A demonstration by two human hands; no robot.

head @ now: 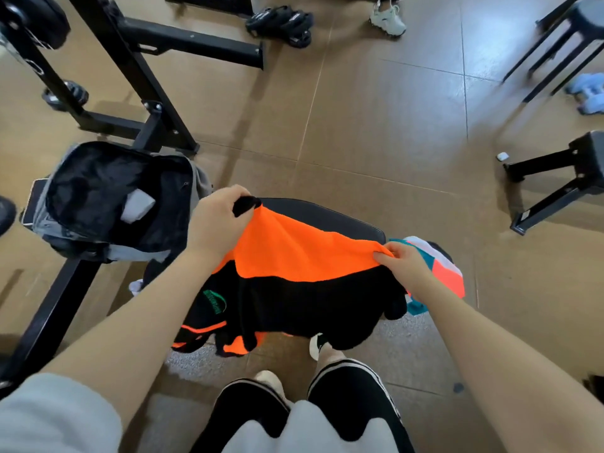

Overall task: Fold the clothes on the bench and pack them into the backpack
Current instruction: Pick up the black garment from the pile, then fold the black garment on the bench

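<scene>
An orange and black shirt (294,276) hangs stretched over the black padded bench (330,217). My left hand (219,220) grips its upper left corner, and my right hand (403,261) pinches its right edge. The lower black part, with a green logo, drapes over the bench's near side. A second garment (447,273) in teal, white and coral lies at the bench's right end, partly hidden behind my right hand. The grey and black backpack (114,197) sits open to the left, showing a dark inside with a grey pouch.
A black exercise frame (137,70) stands behind and beside the backpack. Black sandals (281,22) and someone's pale sneaker (387,18) are at the top. Black stools (568,37) stand at right, with blue dumbbells (588,91) beyond. My legs and shoes are below the bench.
</scene>
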